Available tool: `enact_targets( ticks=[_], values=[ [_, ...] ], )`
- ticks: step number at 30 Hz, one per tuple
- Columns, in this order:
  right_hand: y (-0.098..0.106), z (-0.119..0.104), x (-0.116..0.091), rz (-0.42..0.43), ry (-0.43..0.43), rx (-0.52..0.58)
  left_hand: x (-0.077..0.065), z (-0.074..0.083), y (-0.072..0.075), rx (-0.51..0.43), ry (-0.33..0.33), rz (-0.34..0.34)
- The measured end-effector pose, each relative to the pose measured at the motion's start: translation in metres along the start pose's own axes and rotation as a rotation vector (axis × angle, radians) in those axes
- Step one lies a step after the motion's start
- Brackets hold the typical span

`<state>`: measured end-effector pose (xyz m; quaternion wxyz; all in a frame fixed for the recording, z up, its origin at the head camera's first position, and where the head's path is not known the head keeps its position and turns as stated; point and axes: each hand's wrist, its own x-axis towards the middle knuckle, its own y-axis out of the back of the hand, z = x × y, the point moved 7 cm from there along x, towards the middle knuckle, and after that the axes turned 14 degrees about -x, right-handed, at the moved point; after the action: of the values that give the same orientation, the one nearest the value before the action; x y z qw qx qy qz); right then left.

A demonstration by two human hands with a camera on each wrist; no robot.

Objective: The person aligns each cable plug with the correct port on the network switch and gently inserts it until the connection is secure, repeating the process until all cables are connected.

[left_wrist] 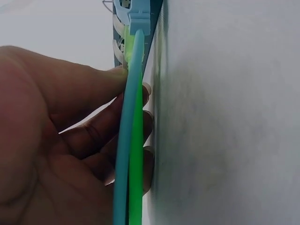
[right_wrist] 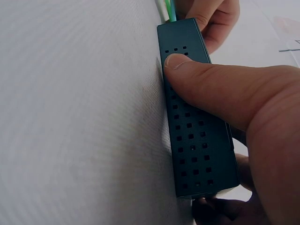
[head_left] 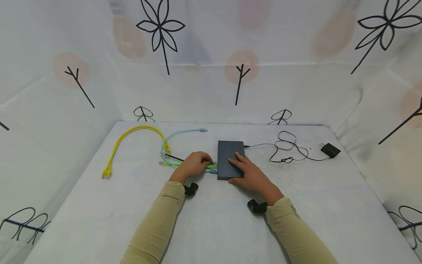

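A dark grey network switch (head_left: 227,161) lies flat on the table. My right hand (head_left: 252,174) grips its right part, fingers spread over the top and thumb on the vented side (right_wrist: 191,145). At the switch's left end, my left hand (head_left: 194,165) pinches a network cable by its plug end, between thumb and fingertips. The black cable (head_left: 174,157) runs under this hand. Next to the fingertips, a green cable (left_wrist: 136,173) and a light blue cable (left_wrist: 125,140) run to the switch's ports. The light blue plug (left_wrist: 139,18) sits against the port side, partly covering the green plug (left_wrist: 133,47).
Yellow network cables (head_left: 123,137) lie in a curve at the left. Another light blue cable (head_left: 184,131) arcs across behind my left hand. From the switch's right side, a thin black power cord (head_left: 273,148) loops to a power adapter (head_left: 330,150). Printed fabric (head_left: 204,91) hangs around the table.
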<state>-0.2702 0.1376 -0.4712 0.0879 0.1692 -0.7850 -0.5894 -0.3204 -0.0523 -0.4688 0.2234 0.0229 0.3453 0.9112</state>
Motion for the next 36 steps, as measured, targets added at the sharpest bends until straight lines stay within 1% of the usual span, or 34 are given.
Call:
enact_targets(
  ticks=[6, 18, 25, 30, 36],
  values=[
    [0.0009, -0.0001, 0.0005, -0.004, -0.003, 0.005, 0.0008, 0.0023, -0.0007, -0.003, -0.02, -0.002],
    [0.0018, -0.0002, 0.0003, 0.0, -0.004, -0.006, 0.0015, 0.0061, -0.0019, -0.002, -0.028, -0.003],
    [0.0022, -0.0021, -0.0001, 0.003, -0.003, 0.001, 0.0015, 0.0047, -0.0012, -0.003, -0.033, -0.008],
    [0.0015, -0.0028, 0.0005, 0.004, 0.002, 0.007, 0.0005, 0.0026, 0.0005, -0.003, -0.03, -0.007],
    [0.0015, -0.0006, 0.0002, 0.009, -0.008, 0.004, 0.0037, 0.003, -0.001, -0.007, -0.017, -0.008]
  ],
)
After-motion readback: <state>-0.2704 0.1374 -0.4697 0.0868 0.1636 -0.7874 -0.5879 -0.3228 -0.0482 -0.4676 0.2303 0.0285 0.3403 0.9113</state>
